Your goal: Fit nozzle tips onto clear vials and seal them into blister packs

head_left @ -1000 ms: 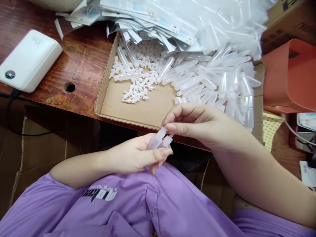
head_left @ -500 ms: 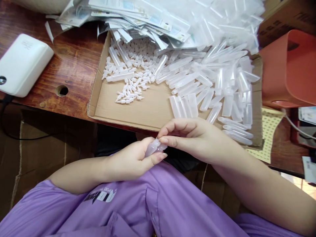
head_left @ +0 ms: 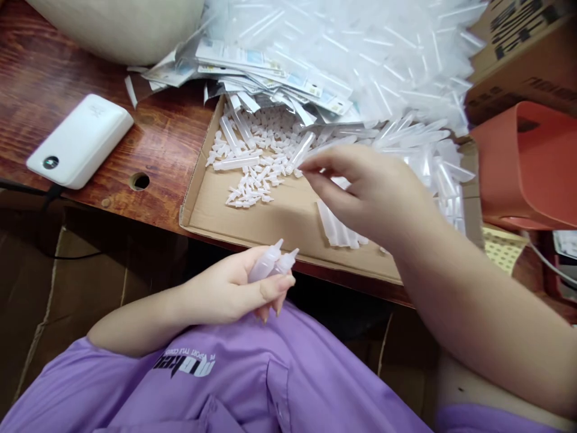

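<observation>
1. Gripping two filled-looking translucent tubes [head_left: 265, 265] side by side, the left hand [head_left: 234, 291] is clamped on them with its thumb across the front. Their pointed nozzles stick up and lean to the right in the head view, tips free.
2. Reaching over the cardboard tray [head_left: 293, 237], the right hand [head_left: 308, 170] has its thumb and forefinger curved toward each other, tips close. Whether they touch, or pinch anything, I cannot tell. They are near the small white nozzles [head_left: 252, 187] and the end of a clear loose tube [head_left: 301, 150].
3. Inside the tray, the small white nozzles lie scattered in a heap at the left and far side, with a few tubes lying among them. A row of tubes [head_left: 336, 227] lies below the right hand, partly covered by it, and more tubes pile up toward the right side.
4. Beyond them, printed packets [head_left: 256, 67] and a large clear plastic bag [head_left: 342, 42] overlap the tray's far part.
5. On the wooden tabletop [head_left: 157, 135], left of the tray, rest a white power bank [head_left: 81, 141] with a dark cable [head_left: 53, 193] and, farther back, a pale rounded object [head_left: 126, 27].
6. Right of the tray stand an orange container [head_left: 498, 168] and a printed cardboard box [head_left: 523, 60]; a yellow patterned sheet [head_left: 502, 248] lies nearer.
</observation>
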Tool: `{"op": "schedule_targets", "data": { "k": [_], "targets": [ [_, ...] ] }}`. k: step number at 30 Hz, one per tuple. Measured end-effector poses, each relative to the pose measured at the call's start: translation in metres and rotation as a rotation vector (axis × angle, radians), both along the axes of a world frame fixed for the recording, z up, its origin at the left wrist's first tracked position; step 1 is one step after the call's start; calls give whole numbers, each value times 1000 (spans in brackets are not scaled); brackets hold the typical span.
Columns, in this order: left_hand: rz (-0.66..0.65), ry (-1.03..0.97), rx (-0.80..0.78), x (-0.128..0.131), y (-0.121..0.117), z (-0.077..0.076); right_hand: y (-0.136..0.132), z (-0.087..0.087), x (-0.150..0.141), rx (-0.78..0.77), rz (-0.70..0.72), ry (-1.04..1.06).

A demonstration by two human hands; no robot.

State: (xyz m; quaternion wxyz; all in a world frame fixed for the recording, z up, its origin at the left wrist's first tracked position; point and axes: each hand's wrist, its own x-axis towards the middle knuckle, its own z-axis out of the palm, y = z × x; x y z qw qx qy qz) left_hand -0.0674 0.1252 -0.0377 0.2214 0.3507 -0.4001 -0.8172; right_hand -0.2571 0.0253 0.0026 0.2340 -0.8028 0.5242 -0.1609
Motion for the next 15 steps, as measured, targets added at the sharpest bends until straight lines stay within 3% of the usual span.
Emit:
{"op": "schedule_targets", "data": {
  "k": [3,8,15],
  "targets": [
    [82,11,-4,13,2,-5,-46,-1,23,-31,177,334],
    [173,-25,-31,31,6,-5,-104,-9,61,74,213,468],
    [350,-44,22,50,8,-5,-119,1,67,87,107,354]
  ]
}}
